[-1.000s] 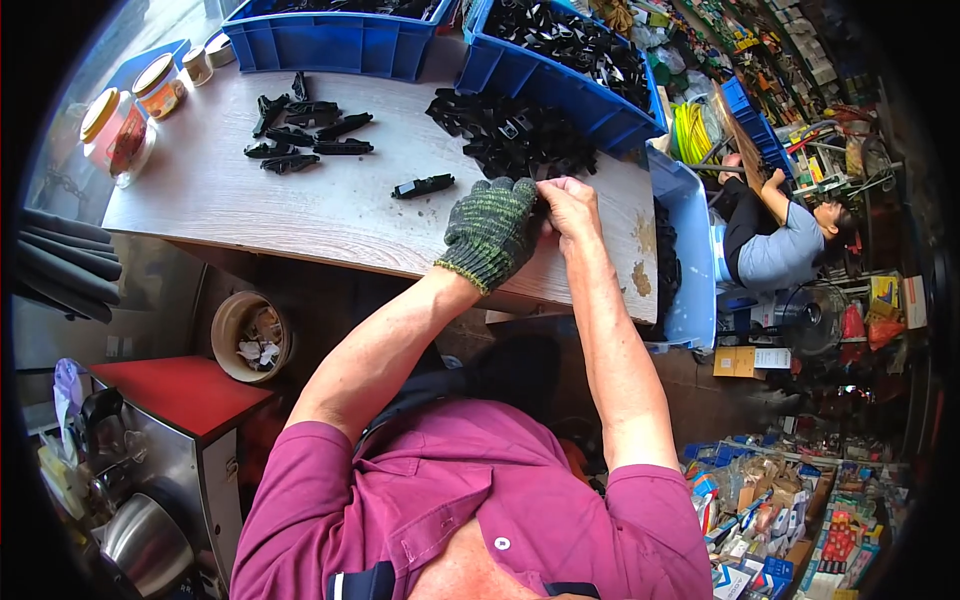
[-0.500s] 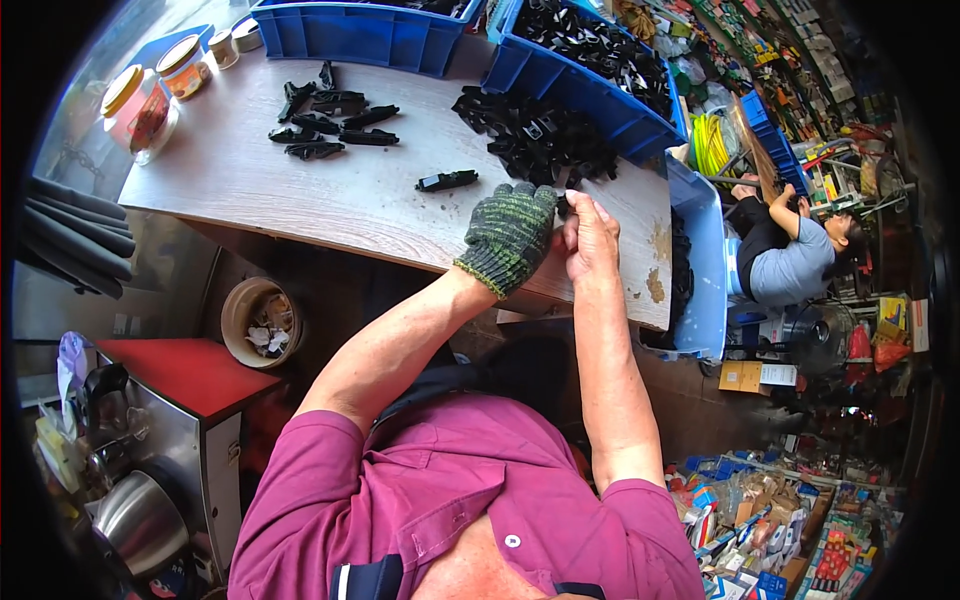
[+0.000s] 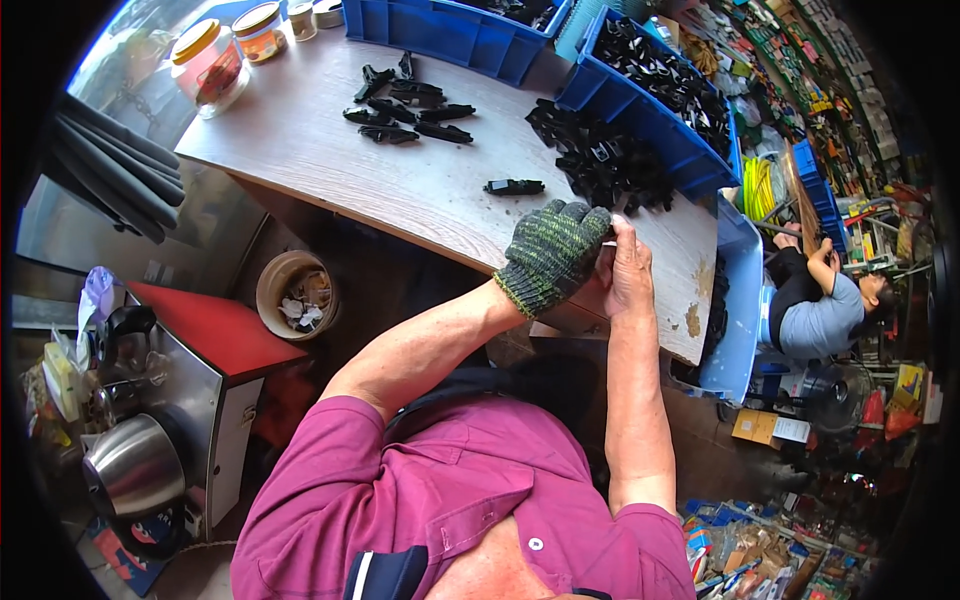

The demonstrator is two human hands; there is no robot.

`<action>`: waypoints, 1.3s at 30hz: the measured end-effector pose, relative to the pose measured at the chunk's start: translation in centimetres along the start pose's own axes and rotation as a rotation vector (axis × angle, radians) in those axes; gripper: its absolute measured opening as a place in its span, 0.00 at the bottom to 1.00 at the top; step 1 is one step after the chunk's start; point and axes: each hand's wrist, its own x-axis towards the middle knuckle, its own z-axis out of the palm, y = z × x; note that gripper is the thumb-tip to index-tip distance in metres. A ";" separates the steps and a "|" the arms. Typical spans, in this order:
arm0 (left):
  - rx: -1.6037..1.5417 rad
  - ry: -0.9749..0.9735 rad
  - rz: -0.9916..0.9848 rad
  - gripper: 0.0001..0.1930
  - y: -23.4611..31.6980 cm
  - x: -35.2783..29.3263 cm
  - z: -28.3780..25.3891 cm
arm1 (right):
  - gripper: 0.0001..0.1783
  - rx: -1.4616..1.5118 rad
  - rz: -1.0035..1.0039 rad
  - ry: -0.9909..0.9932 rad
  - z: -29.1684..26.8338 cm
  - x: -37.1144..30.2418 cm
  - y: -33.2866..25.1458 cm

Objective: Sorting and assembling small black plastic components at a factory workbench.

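Observation:
My left hand, in a dark green knitted glove, is closed with its fingers curled. My bare right hand meets it at the table's front edge, thumb and fingers pinched. A dark bit of a small black part shows between the two hands; most of it is covered by the fingers. Just beyond the glove lies a single black plastic piece. Farther right is a heap of black plastic pieces. Several similar pieces are grouped toward the back left of the table.
Blue crates of black parts stand at the back. A light blue bin is against the table's right end. Jars stand back left; a waste bucket is below. Another person sits at the right.
The whole view has swung, so the table and crates appear farther right and slightly lower. My hands stay together at the table's front edge, their grip much the same.

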 end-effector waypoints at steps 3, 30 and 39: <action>-0.041 -0.119 -0.011 0.13 -0.5 -0.4 -0.8 | 0.21 0.008 -0.008 0.002 0.3 -0.3 0.7; -0.421 -0.253 -0.171 0.12 -2.0 -1.1 -2.0 | 0.20 0.206 -0.092 0.174 1.9 -2.3 0.3; -0.505 -0.112 -0.412 0.18 1.5 -1.0 0.8 | 0.16 0.054 -0.277 0.253 1.5 -1.8 2.0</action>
